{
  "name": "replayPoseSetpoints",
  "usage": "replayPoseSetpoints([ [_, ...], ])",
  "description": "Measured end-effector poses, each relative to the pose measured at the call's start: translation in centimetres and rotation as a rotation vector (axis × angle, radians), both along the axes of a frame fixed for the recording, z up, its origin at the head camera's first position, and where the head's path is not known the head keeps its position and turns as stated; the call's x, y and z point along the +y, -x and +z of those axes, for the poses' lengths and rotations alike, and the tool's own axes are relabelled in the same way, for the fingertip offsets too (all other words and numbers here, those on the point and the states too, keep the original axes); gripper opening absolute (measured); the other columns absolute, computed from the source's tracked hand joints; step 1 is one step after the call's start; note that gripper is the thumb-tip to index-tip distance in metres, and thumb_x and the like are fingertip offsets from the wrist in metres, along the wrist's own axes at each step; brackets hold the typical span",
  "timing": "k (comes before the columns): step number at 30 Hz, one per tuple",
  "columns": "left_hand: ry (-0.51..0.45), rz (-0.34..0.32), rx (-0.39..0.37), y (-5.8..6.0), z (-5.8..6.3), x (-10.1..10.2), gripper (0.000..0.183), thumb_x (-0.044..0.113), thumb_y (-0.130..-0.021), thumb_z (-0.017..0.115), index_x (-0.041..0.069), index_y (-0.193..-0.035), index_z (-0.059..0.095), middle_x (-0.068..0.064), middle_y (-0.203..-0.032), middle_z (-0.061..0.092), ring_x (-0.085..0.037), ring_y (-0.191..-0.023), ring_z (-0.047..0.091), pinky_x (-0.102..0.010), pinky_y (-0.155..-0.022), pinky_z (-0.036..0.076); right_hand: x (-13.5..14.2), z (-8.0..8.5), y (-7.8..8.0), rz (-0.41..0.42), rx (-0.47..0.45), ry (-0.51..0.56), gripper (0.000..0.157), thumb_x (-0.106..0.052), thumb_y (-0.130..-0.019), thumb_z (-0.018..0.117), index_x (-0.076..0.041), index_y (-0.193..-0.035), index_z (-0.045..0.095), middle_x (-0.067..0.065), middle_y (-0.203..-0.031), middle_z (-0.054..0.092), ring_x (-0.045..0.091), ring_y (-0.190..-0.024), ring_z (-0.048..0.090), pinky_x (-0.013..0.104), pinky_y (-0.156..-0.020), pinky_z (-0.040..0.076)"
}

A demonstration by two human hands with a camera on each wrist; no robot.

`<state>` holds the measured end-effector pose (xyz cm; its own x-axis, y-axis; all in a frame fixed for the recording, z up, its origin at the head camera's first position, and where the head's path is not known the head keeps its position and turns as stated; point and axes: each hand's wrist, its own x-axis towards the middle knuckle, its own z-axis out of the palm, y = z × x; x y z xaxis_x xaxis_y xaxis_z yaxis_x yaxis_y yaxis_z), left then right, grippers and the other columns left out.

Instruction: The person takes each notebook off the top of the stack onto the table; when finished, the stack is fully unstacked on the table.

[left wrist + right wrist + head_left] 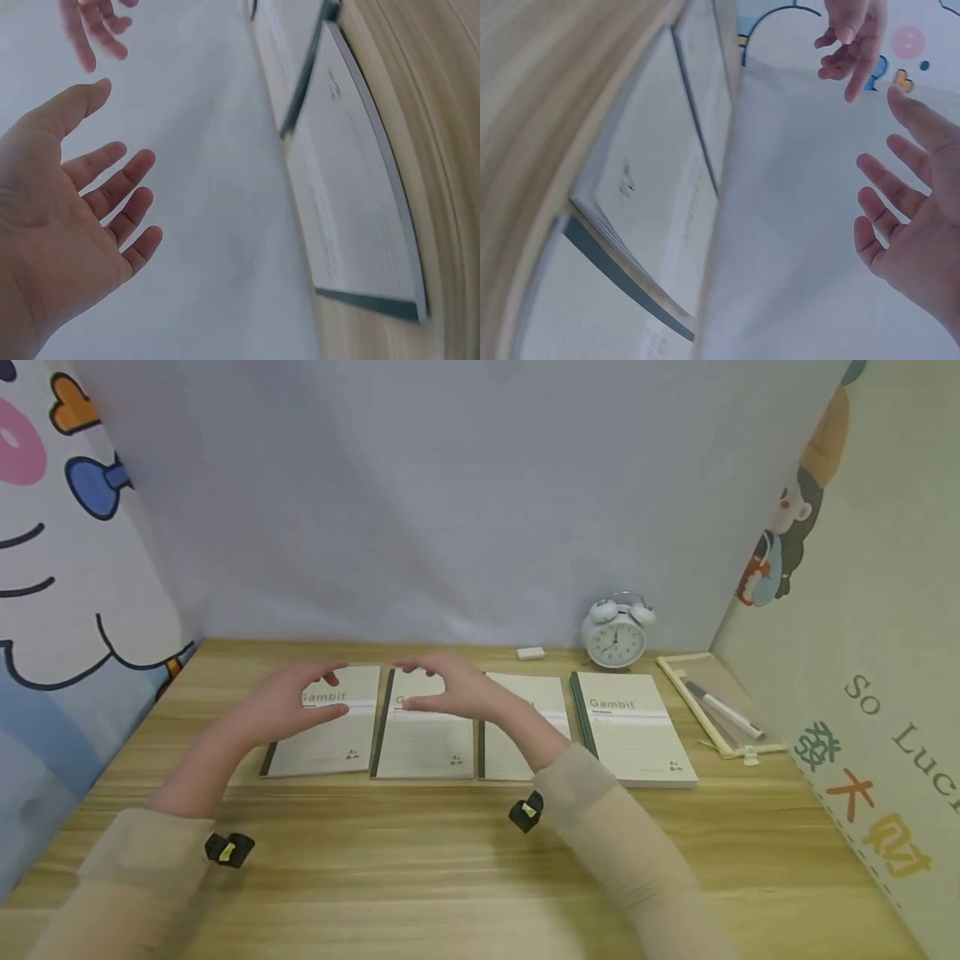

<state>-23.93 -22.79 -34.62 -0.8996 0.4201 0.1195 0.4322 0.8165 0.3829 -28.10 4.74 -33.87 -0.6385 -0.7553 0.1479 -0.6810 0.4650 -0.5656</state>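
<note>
A: State of each hand?

B: Left hand [288, 697]: fingers apart, gripping nothing, raised over the leftmost Gambit notebook [322, 752]. Right hand [459, 687]: likewise apart and unloaded, over the second notebook [423, 747].

A: Reason for the layout?

B: The notebooks lie face up in a row of four on the surface [375, 868], spines [382, 722] leftward, presumably so all read alike. The alarm clock [617, 643] stands behind, apparently keeping the row unobstructed.

Notebooks [637, 747]: "Gambit", corner perhaps "A5" | right wall [877, 618]: "So Luc", "發大财" | clock [616, 646]: dial numerals
</note>
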Motion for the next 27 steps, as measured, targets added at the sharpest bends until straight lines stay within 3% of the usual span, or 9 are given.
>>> replayPoseSetpoints([
  [8, -0.188, -0.064, 0.029, -0.7, 1.5, 3.8, 0.059, 0.026, -0.090, 0.064, 0.002, -0.140, 0.042, -0.012, -0.115, 0.058, -0.031, -0.110, 0.049, -0.050, -0.092, 0.041, 4.3, 2.8, -0.8, -0.051, 0.050, 0.071, 0.057, -0.032, -0.087, 0.068, -0.017, -0.139, 0.048, 0.002, -0.142, 0.045, 0.020, -0.130, 0.037, 0.043, -0.103, 0.037],
  [15, -0.239, -0.084, 0.046, -1.9, 2.1, 7.8, 0.059, 0.029, -0.091, 0.064, 0.007, -0.141, 0.042, -0.011, -0.119, 0.057, -0.028, -0.114, 0.049, -0.049, -0.095, 0.041, 9.0, 4.4, -1.8, -0.108, 0.096, 0.073, 0.056, -0.031, -0.086, 0.069, -0.017, -0.137, 0.049, 0.003, -0.142, 0.045, 0.020, -0.133, 0.037, 0.044, -0.102, 0.038],
  [22, -0.263, -0.148, 0.063, -2.8, 2.1, 12.0, 0.060, 0.031, -0.090, 0.064, 0.013, -0.143, 0.041, -0.007, -0.130, 0.054, -0.026, -0.121, 0.047, -0.048, -0.102, 0.037, 14.3, 4.3, -2.2, -0.170, 0.167, 0.086, 0.055, -0.024, -0.085, 0.071, -0.015, -0.135, 0.051, 0.006, -0.141, 0.046, 0.025, -0.132, 0.037, 0.050, -0.105, 0.032],
  [27, -0.319, -0.171, 0.111, -2.9, 1.4, 14.4, 0.060, 0.033, -0.090, 0.065, 0.015, -0.142, 0.042, -0.004, -0.136, 0.050, -0.025, -0.127, 0.041, -0.047, -0.104, 0.034, 17.7, 3.7, -3.0, -0.227, 0.224, 0.100, 0.056, -0.019, -0.082, 0.074, -0.013, -0.134, 0.053, 0.008, -0.140, 0.048, 0.028, -0.130, 0.039, 0.051, -0.103, 0.034],
])
